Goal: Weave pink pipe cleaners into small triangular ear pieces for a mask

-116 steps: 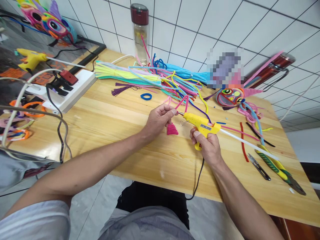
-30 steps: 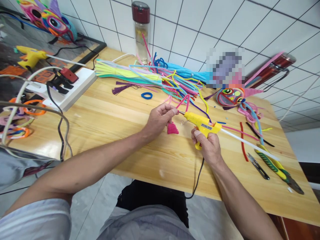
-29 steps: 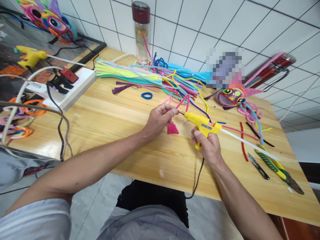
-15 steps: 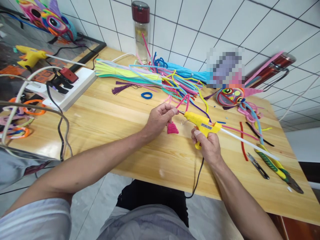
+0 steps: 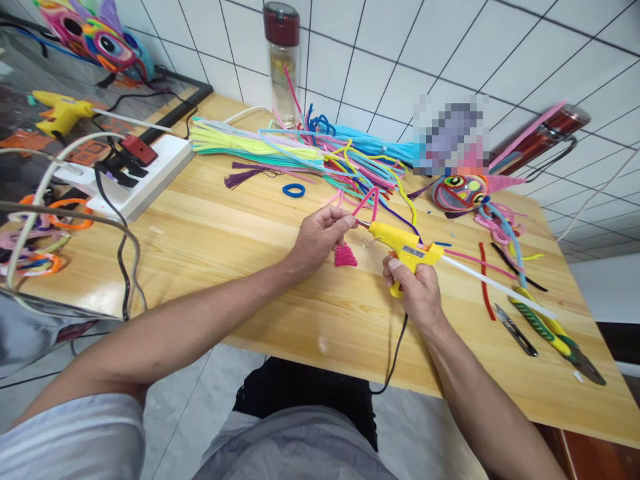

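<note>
My right hand (image 5: pixel 417 287) is closed around the handle of a yellow glue gun (image 5: pixel 400 243), with a long white glue stick (image 5: pixel 495 285) poking out of its back. The gun's metal nozzle points left, right at the fingertips of my left hand (image 5: pixel 325 237). Those fingers pinch a pink pipe cleaner (image 5: pixel 369 198), which bends up and over in a peak beyond the nozzle. Below the pinch hangs a ribbed magenta piece (image 5: pixel 345 255), folded from pipe cleaner; its upper end is hidden by my fingers.
Bundled pipe cleaners (image 5: pixel 260 147) lie along the wall beside a glass bottle (image 5: pixel 283 67). A blue ring (image 5: pixel 293 191) sits nearby. At right are snips (image 5: pixel 516 330), pliers (image 5: pixel 560 340) and a colourful mask figure (image 5: pixel 460 192). A power strip (image 5: pixel 145 177) and second glue gun (image 5: pixel 63 112) stand left.
</note>
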Motion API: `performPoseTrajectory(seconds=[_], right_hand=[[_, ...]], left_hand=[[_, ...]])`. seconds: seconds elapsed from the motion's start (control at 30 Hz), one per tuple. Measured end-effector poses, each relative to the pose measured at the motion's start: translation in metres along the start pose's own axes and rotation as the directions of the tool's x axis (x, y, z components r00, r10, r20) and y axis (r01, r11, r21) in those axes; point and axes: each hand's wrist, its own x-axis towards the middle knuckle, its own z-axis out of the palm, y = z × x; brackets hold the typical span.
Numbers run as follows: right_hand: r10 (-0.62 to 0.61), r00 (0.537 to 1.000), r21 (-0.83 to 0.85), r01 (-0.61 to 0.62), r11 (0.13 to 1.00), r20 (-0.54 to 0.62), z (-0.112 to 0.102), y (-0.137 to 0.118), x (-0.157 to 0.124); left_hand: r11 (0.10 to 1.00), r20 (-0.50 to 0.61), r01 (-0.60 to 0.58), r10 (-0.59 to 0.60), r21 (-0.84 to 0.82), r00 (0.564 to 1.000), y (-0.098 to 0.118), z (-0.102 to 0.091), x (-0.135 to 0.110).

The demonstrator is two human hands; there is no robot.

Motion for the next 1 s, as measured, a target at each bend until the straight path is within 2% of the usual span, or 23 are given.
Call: performPoseTrajectory(seconds=[0.57,1.0], right_hand=[[-0.024,1.0,-0.019,0.024,1.0,0.005,0.0013,-0.0053,-0.0008],[-0.043,0.999,-0.022,0.043,0.999,-0.008,0.0012,-0.0054,-0.0005]], left_hand=[[1.0,0.008,-0.017,0.017,-0.015,1.0,-0.0026,-0.0012,0.0023],[1.0,-0.004,0.012,-0.012,0.012,1.0,0.0,-0.0002,0.0007]])
